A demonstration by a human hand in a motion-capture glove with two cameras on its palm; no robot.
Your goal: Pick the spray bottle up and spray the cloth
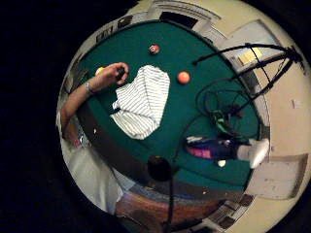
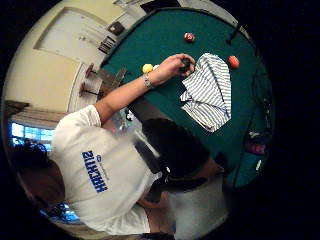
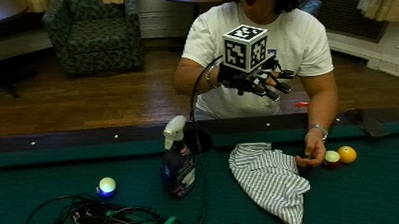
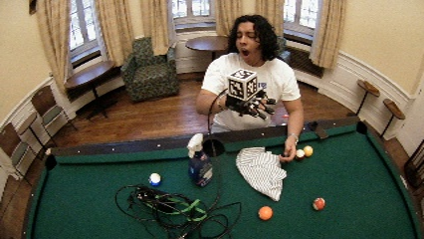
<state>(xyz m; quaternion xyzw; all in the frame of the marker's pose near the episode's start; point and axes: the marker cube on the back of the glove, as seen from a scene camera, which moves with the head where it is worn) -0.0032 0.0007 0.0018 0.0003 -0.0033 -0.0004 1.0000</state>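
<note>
A dark spray bottle point(image 3: 177, 164) with a white trigger head stands upright on the green felt close to the near rail. In the little finger side palm view the bottle point(image 1: 223, 148) is small and far off. A white striped cloth point(image 3: 270, 182) lies crumpled on the felt to the bottle's right. My gloved right hand point(image 3: 257, 81) hovers in front of the person's chest, high above rail and bottle. Its fingers are spread and hold nothing. The bare left hand point(image 3: 312, 153) rests on the felt at the cloth's far edge.
A yellow ball point(image 3: 346, 154) and a white-and-maroon ball point(image 3: 331, 157) sit beside the bare hand. A blue-and-white ball point(image 3: 107, 186) and a tangle of cables point(image 3: 103, 216) lie left of the bottle. A side pocket point(image 3: 197, 140) sits behind the bottle. Orange point(image 4: 265, 212) and red point(image 4: 318, 203) balls lie farther out.
</note>
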